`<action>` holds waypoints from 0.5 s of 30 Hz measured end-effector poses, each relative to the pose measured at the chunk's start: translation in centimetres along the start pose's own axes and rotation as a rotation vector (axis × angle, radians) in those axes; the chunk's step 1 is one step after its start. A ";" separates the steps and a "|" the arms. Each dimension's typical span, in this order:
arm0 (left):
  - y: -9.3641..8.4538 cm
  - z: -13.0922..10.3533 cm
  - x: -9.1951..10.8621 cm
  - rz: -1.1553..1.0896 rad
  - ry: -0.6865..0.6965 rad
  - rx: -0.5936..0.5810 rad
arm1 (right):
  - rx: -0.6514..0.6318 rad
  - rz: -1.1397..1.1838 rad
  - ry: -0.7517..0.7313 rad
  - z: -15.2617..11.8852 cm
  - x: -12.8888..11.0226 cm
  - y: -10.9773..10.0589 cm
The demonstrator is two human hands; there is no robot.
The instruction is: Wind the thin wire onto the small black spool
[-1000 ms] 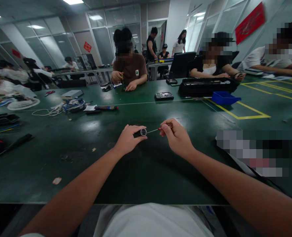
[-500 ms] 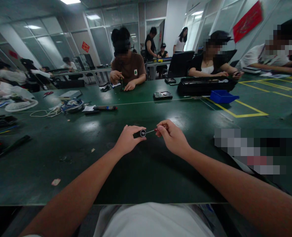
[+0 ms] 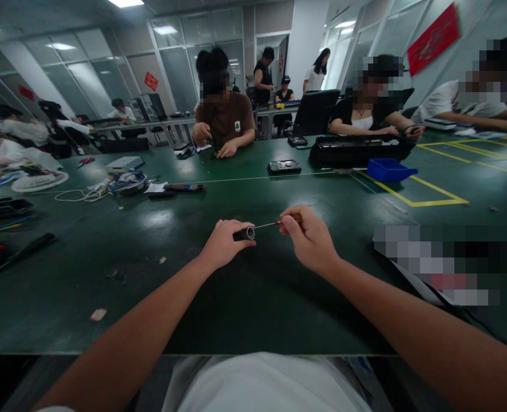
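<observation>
Between the thumb and fingers of my left hand (image 3: pixel 223 246) is a small black cylinder (image 3: pixel 248 233), its round open end with a light rim turned toward my right side. My right hand (image 3: pixel 311 240) grips a screwdriver (image 3: pixel 265 225) by its reddish handle. The thin metal shaft points left, and its tip reaches the rim of the cylinder; whether it goes inside cannot be told. Both hands are held above the green table (image 3: pixel 236 297), near the middle of the view.
A person in a brown shirt (image 3: pixel 228 123) works across the table. Beyond my hands lie a metal-cased device (image 3: pixel 284 166), a blue bin (image 3: pixel 391 170) and a long black casing (image 3: pixel 360 150). At left are a pen-like tool (image 3: pixel 185 187), cables (image 3: pixel 84 194) and a white fan grille (image 3: pixel 39 182).
My right hand has drawn slightly right with the screwdriver, so more of its shaft shows. The cylinder's open end has turned a little in my left hand.
</observation>
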State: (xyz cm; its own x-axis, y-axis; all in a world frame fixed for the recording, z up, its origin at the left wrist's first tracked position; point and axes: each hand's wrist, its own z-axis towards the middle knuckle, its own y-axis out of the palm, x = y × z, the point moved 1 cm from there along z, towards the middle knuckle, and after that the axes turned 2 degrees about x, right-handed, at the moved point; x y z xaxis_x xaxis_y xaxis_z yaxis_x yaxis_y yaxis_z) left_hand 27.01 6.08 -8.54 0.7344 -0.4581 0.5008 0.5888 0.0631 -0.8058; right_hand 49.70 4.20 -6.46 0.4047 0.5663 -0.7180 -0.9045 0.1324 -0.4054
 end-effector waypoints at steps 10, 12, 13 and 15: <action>-0.2 0.0 0.0 0.022 -0.034 0.007 | -0.033 -0.125 0.017 0.2 -0.5 -0.1; -0.1 0.0 -0.1 0.020 -0.042 0.010 | -0.031 -0.141 0.022 0.3 -0.5 -0.1; -0.1 0.0 -0.1 0.018 -0.045 0.011 | -0.028 -0.146 0.027 0.3 -0.5 -0.2; 0.0 0.0 -0.2 0.015 -0.043 0.012 | -0.018 -0.157 0.039 0.4 -0.5 -0.2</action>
State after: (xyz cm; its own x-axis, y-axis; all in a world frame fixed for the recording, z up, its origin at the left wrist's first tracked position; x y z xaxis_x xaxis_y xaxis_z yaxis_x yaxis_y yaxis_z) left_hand 26.85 6.18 -8.61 0.7569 -0.4187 0.5018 0.5812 0.0801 -0.8098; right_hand 49.63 4.21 -5.79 0.5465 0.5073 -0.6663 -0.8270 0.2020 -0.5246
